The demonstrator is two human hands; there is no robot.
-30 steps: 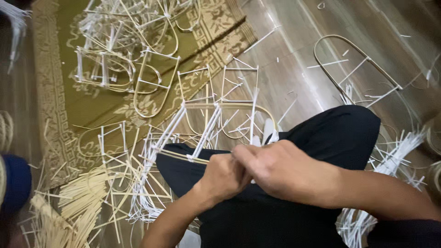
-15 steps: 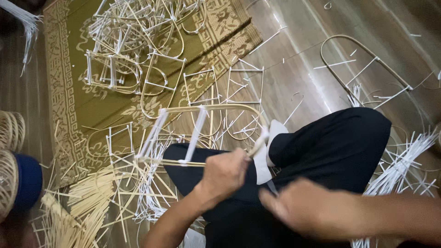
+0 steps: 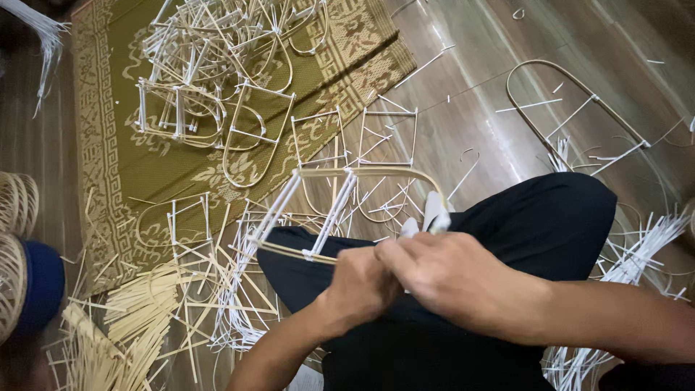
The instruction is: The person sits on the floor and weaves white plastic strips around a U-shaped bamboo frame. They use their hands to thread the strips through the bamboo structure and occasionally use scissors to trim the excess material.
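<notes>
We see our left hand gripping the near rail of a light, springy-looking bamboo frame just ahead over our lap, right hand closed beside it, best held by rails, thin slats probably snap.

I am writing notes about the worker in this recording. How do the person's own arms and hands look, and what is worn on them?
Both forearms are bare as far as the picture shows; no sleeve, glove, watch, ring or bracelet is visible. The left hand and the right hand are bare too, fingers uncovered. The upper arms lie outside the picture, so any short sleeve cannot be seen. The legs wear black trousers.
</notes>
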